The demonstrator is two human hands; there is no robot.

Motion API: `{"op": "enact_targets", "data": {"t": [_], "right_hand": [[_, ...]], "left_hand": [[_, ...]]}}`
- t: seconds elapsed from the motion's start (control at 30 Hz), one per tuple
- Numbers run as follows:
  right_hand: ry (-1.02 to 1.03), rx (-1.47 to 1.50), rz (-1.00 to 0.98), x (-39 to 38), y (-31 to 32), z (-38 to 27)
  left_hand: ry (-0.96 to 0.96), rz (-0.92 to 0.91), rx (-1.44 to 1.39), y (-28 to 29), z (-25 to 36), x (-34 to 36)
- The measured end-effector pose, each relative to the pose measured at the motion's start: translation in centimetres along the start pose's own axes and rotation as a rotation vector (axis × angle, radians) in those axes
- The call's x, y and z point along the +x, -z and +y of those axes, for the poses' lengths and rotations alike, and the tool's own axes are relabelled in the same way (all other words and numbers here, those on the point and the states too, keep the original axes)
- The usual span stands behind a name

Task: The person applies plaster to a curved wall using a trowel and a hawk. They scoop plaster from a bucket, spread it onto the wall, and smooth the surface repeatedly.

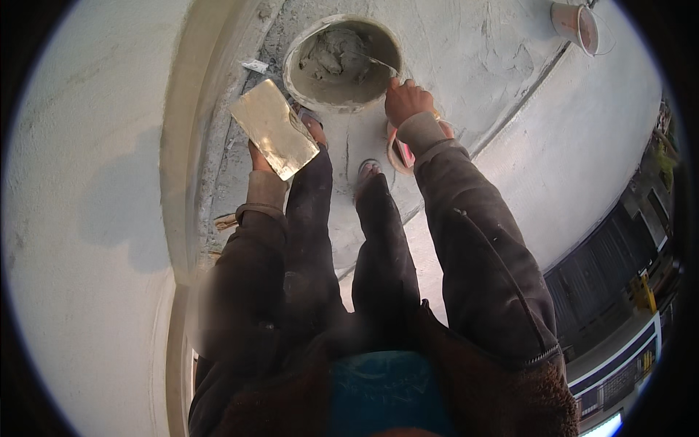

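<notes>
My left hand (259, 157) is closed under a flat, shiny rectangular plastering board (275, 130), which hides most of its fingers. The board tilts beside my left foot, its pale surface catching the light. My right hand (409, 100) is wrapped round the handle of a trowel (383, 64), whose thin metal shank reaches over the rim of a round tub (293, 81). Wet grey mortar (336, 52) lies heaped in the tub, and the trowel's blade is hard to make out there. Below my right wrist stands a small reddish bucket (397, 151), partly covered by the sleeve.
A pale wall (95, 204) with a ledge (182, 131) rises on the left. Mortar crumbs and a white scrap (255, 65) lie along its foot. A pinkish bucket (575, 26) with a wire handle stands far right. My feet (370, 169) are just nearer than the tub.
</notes>
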State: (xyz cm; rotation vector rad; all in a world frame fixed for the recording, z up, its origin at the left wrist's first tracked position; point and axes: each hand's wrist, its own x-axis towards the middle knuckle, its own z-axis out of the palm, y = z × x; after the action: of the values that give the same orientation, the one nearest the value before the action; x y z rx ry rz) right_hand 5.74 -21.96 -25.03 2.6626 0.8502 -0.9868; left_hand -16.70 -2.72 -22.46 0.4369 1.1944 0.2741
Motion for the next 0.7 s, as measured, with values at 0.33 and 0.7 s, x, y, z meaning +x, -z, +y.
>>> {"op": "enact_targets", "data": {"t": [0.33,0.7], "right_hand": [[-0.058,-0.254,-0.172,9.7,-8.4,-4.0],[0.279,-0.218,-0.122,9.6,-6.2,0.1]], "left_hand": [[0.027,0.163,-0.174,-1.0,-5.6,13.6],[0.034,-0.236,-0.101,-3.5,-2.0,15.3]]}}
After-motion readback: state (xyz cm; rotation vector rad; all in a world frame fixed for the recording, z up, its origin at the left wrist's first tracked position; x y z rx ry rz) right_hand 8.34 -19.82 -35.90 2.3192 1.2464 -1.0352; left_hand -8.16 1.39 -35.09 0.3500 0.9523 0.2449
